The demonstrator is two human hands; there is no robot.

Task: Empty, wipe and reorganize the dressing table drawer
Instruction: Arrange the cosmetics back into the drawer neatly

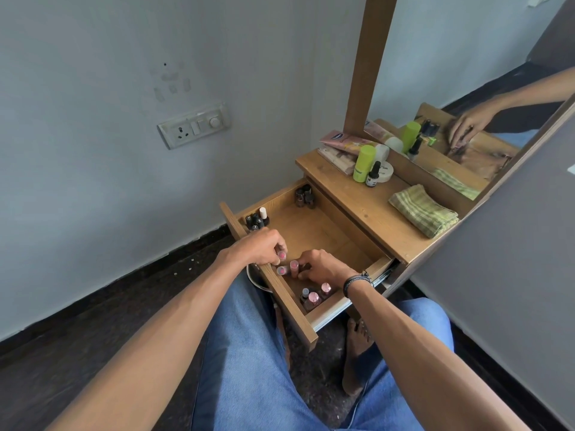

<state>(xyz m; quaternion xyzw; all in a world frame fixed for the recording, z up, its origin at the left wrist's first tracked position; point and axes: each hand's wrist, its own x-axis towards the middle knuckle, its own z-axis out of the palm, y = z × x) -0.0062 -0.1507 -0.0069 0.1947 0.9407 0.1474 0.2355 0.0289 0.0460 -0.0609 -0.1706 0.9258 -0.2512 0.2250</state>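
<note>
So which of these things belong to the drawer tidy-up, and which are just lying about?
Job:
drawer
pink bottles, one gripped by the left hand, the right hand beside others
dark bottles in two corners
cloth on the top

Lying about, untouched:
green tube
dropper bottle
cream tube
tin
mirror
wall socket

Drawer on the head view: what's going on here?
A seated person has both hands in the open drawer. The left hand pinches a pink-capped bottle; the right hand touches a second pink bottle beside it, grip unclear. Three drawer corners hold grouped small bottles. A folded checked cloth lies on the tabletop.
</note>
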